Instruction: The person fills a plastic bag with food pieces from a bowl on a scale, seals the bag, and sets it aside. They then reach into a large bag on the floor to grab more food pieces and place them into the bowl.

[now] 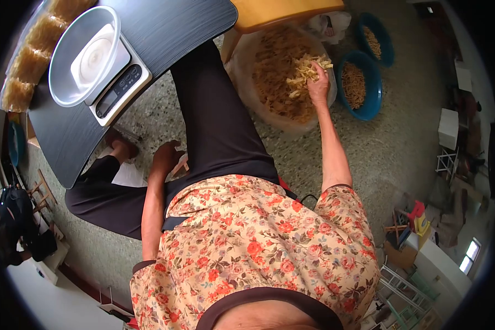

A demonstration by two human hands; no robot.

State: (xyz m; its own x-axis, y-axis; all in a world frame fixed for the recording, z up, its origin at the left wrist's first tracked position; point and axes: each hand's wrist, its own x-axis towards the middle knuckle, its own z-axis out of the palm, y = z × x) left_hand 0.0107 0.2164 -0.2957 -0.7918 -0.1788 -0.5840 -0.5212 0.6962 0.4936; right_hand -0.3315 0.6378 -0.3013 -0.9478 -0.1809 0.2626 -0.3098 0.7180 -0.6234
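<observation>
My right hand is over a large, plastic-lined container of brownish dried pieces. Its fingers are closed on a handful of pale yellow dried strips; their exact kind I cannot make out. Down beside my thigh hangs my left hand, fingers apart, with nothing visible in it. On the dark table, a translucent plastic bowl sits tilted on a white digital scale. No contents show in the bowl.
Packed bags of golden pieces line the table's left edge. Two blue basins, one nearer and one farther, hold stick-like pieces. An orange stool or chair stands beyond the container. Boxes and a folding ladder are at right.
</observation>
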